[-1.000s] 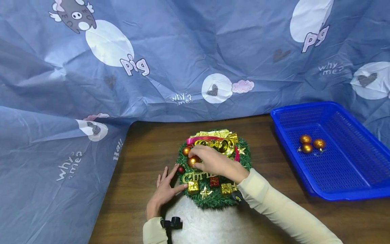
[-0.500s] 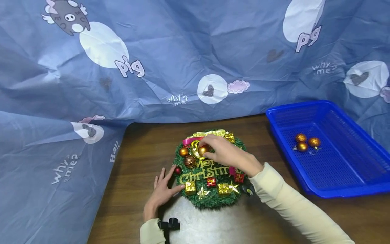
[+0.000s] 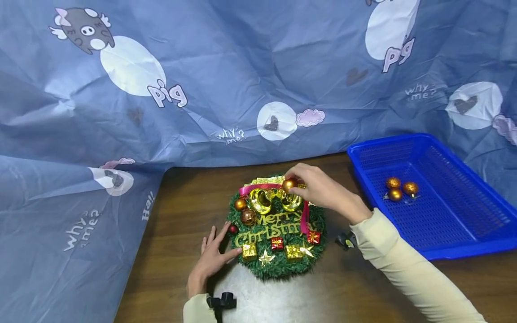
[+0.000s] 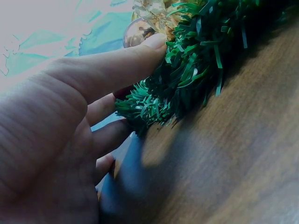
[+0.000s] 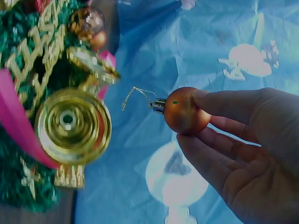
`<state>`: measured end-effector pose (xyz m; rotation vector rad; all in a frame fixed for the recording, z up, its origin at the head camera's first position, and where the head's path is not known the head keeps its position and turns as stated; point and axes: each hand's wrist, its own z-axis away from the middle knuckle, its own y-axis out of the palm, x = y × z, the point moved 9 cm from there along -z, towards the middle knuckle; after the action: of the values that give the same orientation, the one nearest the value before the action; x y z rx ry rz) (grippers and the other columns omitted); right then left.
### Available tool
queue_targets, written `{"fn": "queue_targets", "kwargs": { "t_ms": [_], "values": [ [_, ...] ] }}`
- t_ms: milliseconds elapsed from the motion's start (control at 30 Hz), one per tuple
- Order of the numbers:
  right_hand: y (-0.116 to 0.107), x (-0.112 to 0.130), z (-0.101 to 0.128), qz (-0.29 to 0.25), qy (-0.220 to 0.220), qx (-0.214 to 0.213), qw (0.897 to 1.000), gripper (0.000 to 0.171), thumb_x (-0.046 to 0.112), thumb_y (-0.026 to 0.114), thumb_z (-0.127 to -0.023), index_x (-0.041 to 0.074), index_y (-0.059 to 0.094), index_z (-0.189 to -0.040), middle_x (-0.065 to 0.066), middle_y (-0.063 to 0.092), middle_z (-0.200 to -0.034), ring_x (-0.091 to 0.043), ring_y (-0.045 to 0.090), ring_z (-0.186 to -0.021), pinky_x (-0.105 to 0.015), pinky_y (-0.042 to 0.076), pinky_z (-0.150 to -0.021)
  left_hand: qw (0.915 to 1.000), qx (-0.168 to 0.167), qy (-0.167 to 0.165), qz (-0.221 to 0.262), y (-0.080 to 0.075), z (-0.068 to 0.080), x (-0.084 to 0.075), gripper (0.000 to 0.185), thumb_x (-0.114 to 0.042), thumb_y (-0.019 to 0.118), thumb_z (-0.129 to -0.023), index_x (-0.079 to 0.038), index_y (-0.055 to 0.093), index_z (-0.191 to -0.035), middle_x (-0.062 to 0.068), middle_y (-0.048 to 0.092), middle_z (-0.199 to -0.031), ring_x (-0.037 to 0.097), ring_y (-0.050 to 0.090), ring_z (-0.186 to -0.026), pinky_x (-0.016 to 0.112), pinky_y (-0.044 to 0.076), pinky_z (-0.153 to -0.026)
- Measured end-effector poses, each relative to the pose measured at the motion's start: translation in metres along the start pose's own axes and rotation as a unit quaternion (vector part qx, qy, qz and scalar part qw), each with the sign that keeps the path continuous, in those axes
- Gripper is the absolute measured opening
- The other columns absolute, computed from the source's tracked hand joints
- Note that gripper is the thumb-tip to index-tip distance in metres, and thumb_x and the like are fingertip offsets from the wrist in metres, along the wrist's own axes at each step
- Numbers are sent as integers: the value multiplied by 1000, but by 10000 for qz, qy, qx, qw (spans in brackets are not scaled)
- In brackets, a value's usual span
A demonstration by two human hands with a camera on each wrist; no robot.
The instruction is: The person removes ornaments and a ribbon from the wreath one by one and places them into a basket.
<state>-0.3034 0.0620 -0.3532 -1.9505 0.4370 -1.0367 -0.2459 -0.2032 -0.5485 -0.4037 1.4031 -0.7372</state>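
A green tinsel wreath (image 3: 282,269) lies on the table, bearing gold "Merry Christmas" lettering (image 3: 278,229), two gold bells (image 3: 260,200), a pink ribbon (image 3: 304,218), small gift boxes and stars. My right hand (image 3: 323,186) pinches an orange Christmas ball (image 5: 187,111) between thumb and fingers, over the wreath's upper right. The ball has a silver cap and a loose gold string (image 5: 133,91). My left hand (image 3: 212,258) rests with fingers spread at the wreath's left edge. Its thumb touches by a gold gift box (image 3: 249,252), and a dark red ball (image 3: 233,229) sits near its fingertips.
A blue plastic basket (image 3: 452,251) stands on the right with three orange balls (image 3: 395,194) inside. Behind the brown table (image 3: 194,193) hangs a blue printed cloth (image 3: 218,67), which also runs along the left side.
My right hand has carried the orange ball rightward and up, from the wreath's left side to above the right bell. My left hand stays at the wreath's edge. The head view shifts slightly.
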Motion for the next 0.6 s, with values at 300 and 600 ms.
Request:
{"fn": "queue_targets", "kwargs": {
  "t_ms": [300,600],
  "values": [
    [-42,-51,23,59,645,-525,9965,25,7,74,-82,0,65,-105,-13,67,-100,-25,64,-92,-41,53,-83,9999,147,-16,-15,3,-2,-1,88,-45,71,-82,-26,23,-153,9,20,-159,34,-2,-148,58,-11,-115],
    [-82,-94,51,180,1151,-871,9894,26,8,72,-84,-2,65,-106,-17,67,-99,-31,63,-94,-48,52,-85,10000,93,-19,-11,2,-1,1,89,-48,71,-81,-26,23,-153,9,21,-159,34,-1,-149,58,-11,-116]
  ]
}}
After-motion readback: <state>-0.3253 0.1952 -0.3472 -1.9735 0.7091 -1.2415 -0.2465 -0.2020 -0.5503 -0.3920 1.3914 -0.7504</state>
